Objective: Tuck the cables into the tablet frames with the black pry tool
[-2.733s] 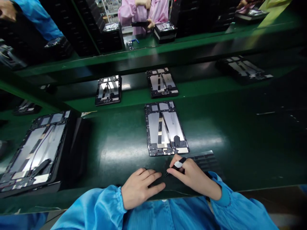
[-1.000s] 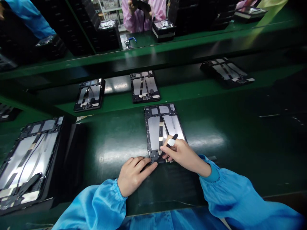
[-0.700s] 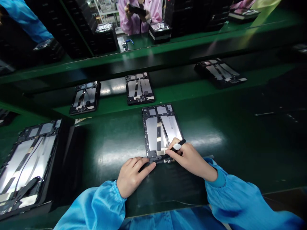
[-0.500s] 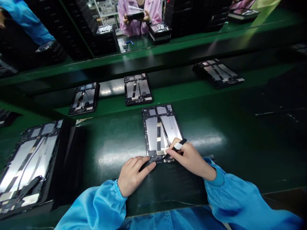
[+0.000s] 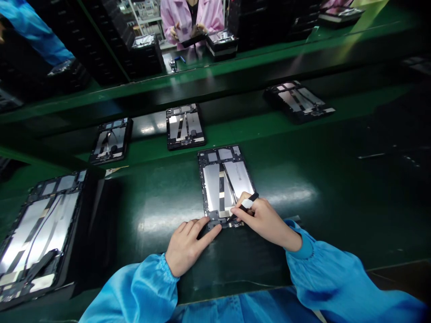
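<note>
An opened tablet (image 5: 211, 179) lies on the green bench, its silver battery area and dark ribbon cable exposed. My left hand (image 5: 188, 244) rests at its lower left corner with fingers stretched out, thumb and fingertips touching the bottom edge. In my right hand (image 5: 261, 217) is a pair of black tweezers (image 5: 253, 197) with a white patch, gripped like a pen. Their dark tip points down at the small parts along the tablet's bottom edge. Whether the tip pinches anything is too small to tell.
On the left stands a stack topped by another opened tablet (image 5: 43, 224). Behind, on the green strip, lie more opened tablets (image 5: 185, 126), (image 5: 111, 140), (image 5: 299, 99). Across the raised ledge (image 5: 208, 72), a co-worker in a pink coat (image 5: 171, 18) holds a device beside stacks of black trays (image 5: 262, 27).
Tablets on the back strip have shifted left. My left thumb has moved slightly right along the tablet's bottom edge. The co-worker's device is lower and tilted. My right hand stays nearly in place.
</note>
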Tool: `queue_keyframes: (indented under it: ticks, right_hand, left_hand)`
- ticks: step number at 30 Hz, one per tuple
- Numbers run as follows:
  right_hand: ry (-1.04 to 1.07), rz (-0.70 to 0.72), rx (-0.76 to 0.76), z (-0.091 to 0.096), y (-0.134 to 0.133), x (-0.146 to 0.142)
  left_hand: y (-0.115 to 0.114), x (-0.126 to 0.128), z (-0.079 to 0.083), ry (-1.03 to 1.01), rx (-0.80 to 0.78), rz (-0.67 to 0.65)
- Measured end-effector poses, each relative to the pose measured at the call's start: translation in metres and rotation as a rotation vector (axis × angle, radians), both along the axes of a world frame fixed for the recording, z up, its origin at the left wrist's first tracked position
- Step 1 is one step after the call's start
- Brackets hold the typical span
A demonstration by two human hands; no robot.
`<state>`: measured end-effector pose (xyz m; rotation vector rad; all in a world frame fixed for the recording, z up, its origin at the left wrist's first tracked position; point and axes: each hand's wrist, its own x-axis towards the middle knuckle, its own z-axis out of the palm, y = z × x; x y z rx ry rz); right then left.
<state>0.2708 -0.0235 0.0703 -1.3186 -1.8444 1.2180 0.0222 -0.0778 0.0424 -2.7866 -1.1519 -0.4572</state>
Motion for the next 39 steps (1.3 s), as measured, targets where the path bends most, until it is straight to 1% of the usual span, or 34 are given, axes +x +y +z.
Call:
queue_keyframes:
  ticks: [7, 9, 11, 14, 16, 19, 21, 22, 24, 27, 29, 30, 32, 34, 37, 39]
  right_hand:
    - [-0.007, -0.016, 0.02, -0.001, 0.0, 0.0]
    - [0.015, -0.043, 0.026, -0.004, 0.0, 0.0]
    - [0.066, -0.073, 0.026, -0.008, 0.0, 0.001]
    - [0.158, -0.122, 0.053, -0.015, -0.003, 0.002]
    - [0.221, -0.196, 0.123, -0.019, -0.006, 0.002]
    - [0.285, -0.36, 0.278, -0.025, -0.011, 0.003]
    - [0.309, -0.447, 0.372, -0.03, -0.013, 0.002]
    - [0.322, -0.47, 0.403, -0.033, -0.013, 0.002]
    - [0.35, -0.475, 0.422, -0.038, -0.013, 0.001]
    - [0.329, -0.416, 0.384, -0.046, -0.009, -0.001]
    - [0.281, -0.38, 0.353, -0.049, -0.005, -0.002]
    - [0.26, -0.368, 0.339, -0.05, -0.003, -0.003]
    - [0.24, -0.352, 0.317, -0.051, 0.0, -0.006]
    - [0.241, -0.334, 0.301, -0.049, 0.003, -0.009]
    - [0.248, -0.294, 0.267, -0.046, 0.006, -0.014]
    - [0.256, -0.277, 0.239, -0.045, 0.008, -0.016]
  left_hand:
    - [0.004, 0.016, 0.004, 0.0, -0.092, 0.042]
    - [0.005, 0.014, 0.003, -0.028, -0.119, 0.014]
    - [0.006, 0.007, 0.002, -0.099, -0.14, -0.032]
    - [0.006, -0.001, 0.0, -0.181, -0.118, -0.071]
    - [0.009, 0.001, 0.0, -0.2, -0.054, -0.082]
    - [0.023, 0.018, 0.002, -0.144, 0.028, -0.136]
    - [0.046, 0.035, 0.001, -0.062, 0.021, -0.143]
    - [0.063, 0.044, 0.0, -0.024, -0.002, -0.123]
    - [0.105, 0.061, -0.004, 0.023, -0.067, -0.034]
    - [0.182, 0.082, -0.008, 0.013, -0.058, 0.123]
    - [0.228, 0.085, -0.005, -0.026, -0.044, 0.242]
    - [0.247, 0.081, -0.002, -0.05, -0.044, 0.303]
    - [0.274, 0.061, 0.009, -0.104, -0.053, 0.439]
    - [0.287, 0.027, 0.023, -0.174, -0.071, 0.618]
    - [0.291, -0.036, 0.045, -0.312, -0.118, 0.95]
    - [0.288, -0.07, 0.053, -0.397, -0.201, 1.077]
